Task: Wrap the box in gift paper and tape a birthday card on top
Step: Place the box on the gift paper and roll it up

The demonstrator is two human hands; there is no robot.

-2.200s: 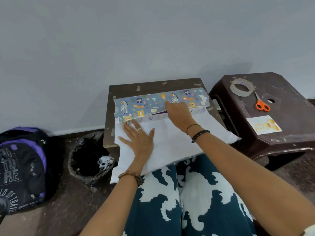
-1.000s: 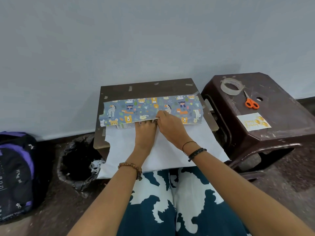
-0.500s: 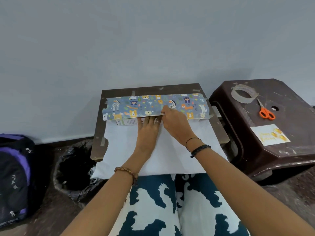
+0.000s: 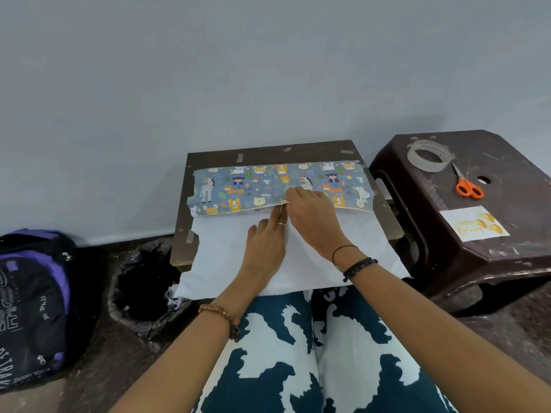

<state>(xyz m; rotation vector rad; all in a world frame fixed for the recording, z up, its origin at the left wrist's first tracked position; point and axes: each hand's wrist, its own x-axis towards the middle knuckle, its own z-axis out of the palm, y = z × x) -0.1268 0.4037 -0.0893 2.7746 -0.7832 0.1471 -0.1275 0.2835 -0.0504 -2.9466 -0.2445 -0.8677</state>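
Note:
Blue animal-print gift paper [image 4: 253, 186] is folded over the box on a small brown table [image 4: 268, 150]; the box is almost wholly hidden, only a thin sliver showing under the fold's edge. The paper's white underside [image 4: 220, 257] spreads toward my lap. My right hand [image 4: 313, 216] pinches the printed flap's near edge at its middle. My left hand [image 4: 265, 242] lies flat on the white sheet, straight fingers reaching under that edge. The birthday card [image 4: 474, 228], the tape roll [image 4: 428, 155] and the orange scissors [image 4: 466, 186] lie on a dark plastic stool [image 4: 507, 263] to the right.
A bin lined with black plastic [image 4: 143, 281] stands on the floor left of the table. A purple and black backpack [image 4: 32, 305] sits at far left. A grey wall rises directly behind the table. My patterned lap fills the bottom.
My left hand moved from the sheet's left part to the middle, beside my right hand. The printed flap was drawn nearer, covering more of the box.

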